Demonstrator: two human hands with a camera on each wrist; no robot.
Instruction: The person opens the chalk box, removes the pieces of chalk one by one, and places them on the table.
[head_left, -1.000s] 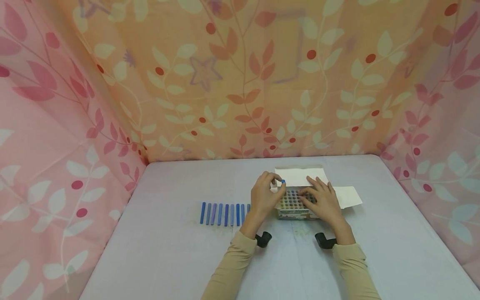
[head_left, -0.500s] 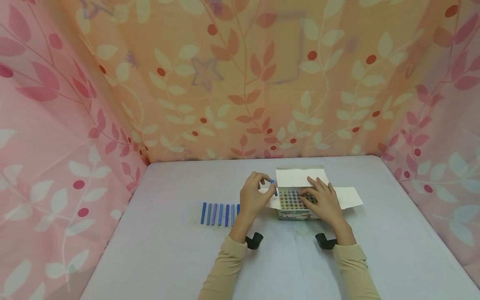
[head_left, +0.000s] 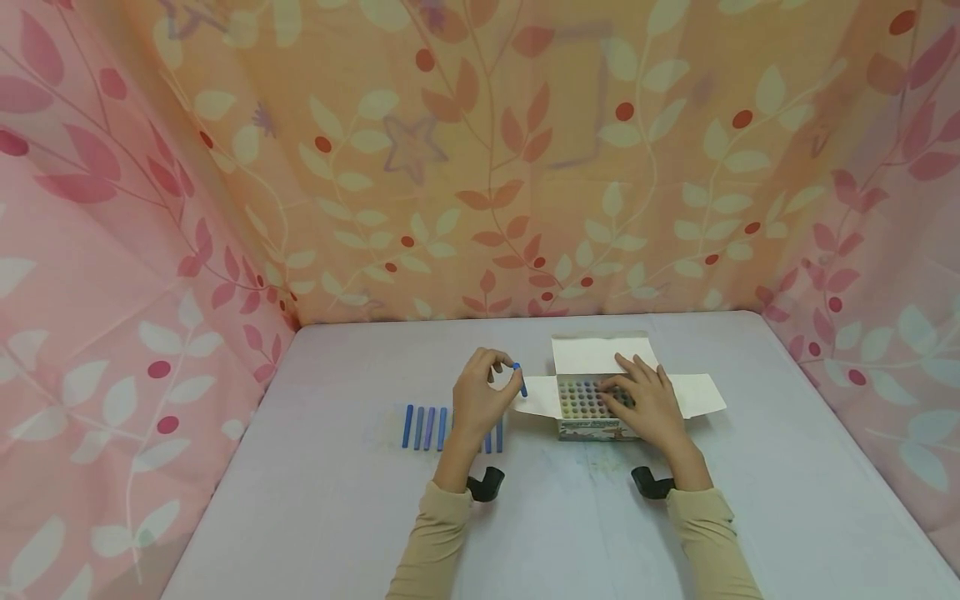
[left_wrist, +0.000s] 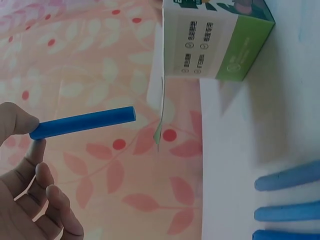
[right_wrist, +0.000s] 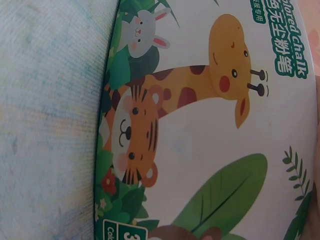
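My left hand (head_left: 474,398) pinches a blue chalk stick (left_wrist: 85,122) by one end between thumb and forefinger, its other fingers loosely bent. The stick hangs tilted in the air, just left of the open chalk box (head_left: 592,430). Rows of round chalk ends (head_left: 577,400) fill the box. My right hand (head_left: 647,402) rests over the box's right side, thumb and forefinger at the chalk ends, other fingers spread toward the raised lid (head_left: 592,354). Up close, the right wrist view shows the box's printed front (right_wrist: 185,135) with a giraffe and a tiger.
A row of blue and violet chalk sticks (head_left: 429,428) lies left of the box, partly hidden behind my left hand. Side flaps (head_left: 538,398) stick out from the box. Floral cloth (head_left: 480,167) encloses the white table (head_left: 315,500) at the back and sides.
My left hand has moved left, away from above the box, carrying the blue chalk stick past the left flap. More of the stick shows now. The right hand has stayed in place.
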